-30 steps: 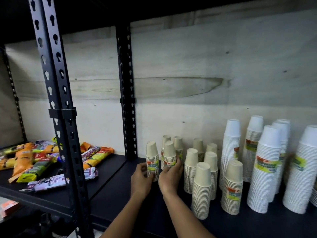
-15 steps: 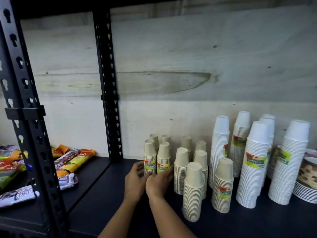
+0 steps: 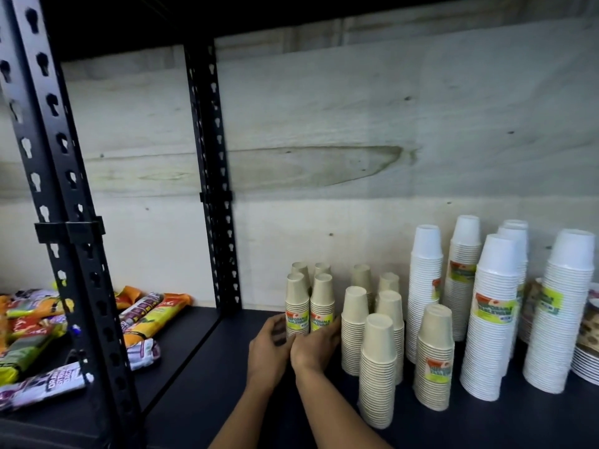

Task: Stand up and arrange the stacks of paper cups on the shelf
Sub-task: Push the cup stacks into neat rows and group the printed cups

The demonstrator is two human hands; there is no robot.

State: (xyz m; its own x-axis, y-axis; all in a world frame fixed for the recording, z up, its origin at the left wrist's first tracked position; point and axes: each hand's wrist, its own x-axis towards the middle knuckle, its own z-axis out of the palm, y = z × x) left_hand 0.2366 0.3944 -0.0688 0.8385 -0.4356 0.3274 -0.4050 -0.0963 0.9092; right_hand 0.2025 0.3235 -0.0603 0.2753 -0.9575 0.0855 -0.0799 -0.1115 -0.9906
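Left hand (image 3: 269, 348) grips the ribbed tan left cup stack (image 3: 296, 304); right hand (image 3: 316, 346) the right cup stack (image 3: 322, 304).

Dark shelf (image 3: 210, 384), cup stacks (image 3: 377, 367), snack packets (image 3: 152, 322); perhaps plates (image 3: 587, 367)

Place: shop stockroom.
Rack: black slotted metal shelf (image 3: 207, 367).
Stock: labelled paper cup stacks (image 3: 492, 319) standing on it; snack packets (image 3: 152, 319) left of them.

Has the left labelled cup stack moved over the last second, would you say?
Yes. The left labelled stack slid right, away from the black post, closer to its labelled neighbour.
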